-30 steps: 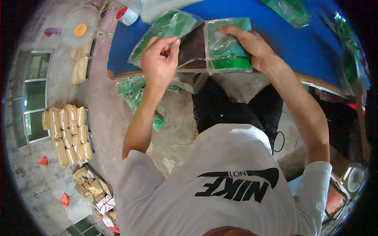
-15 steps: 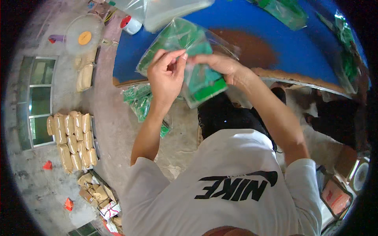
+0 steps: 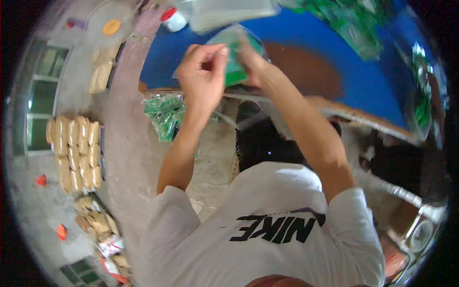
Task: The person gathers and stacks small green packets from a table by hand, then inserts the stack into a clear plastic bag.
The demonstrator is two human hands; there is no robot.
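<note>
Although the left hand (image 3: 202,71) is pinched narrow at a flat, rectangular, green-and-clear plastic packet (image 3: 234,77), a hold cannot be confirmed. The right hand (image 3: 254,62), blurred, overlaps the packet; grip cannot be determined. Packet located over the blue tabletop (image 3: 368,91), left of its brown patch (image 3: 303,71).

Blue surface (image 3: 306,34) (brown patch (image 3: 306,71) toward near edge) carries red-topped white container (image 3: 174,20), clear plastic stack (image 3: 229,13), green packets (image 3: 351,26).
</note>
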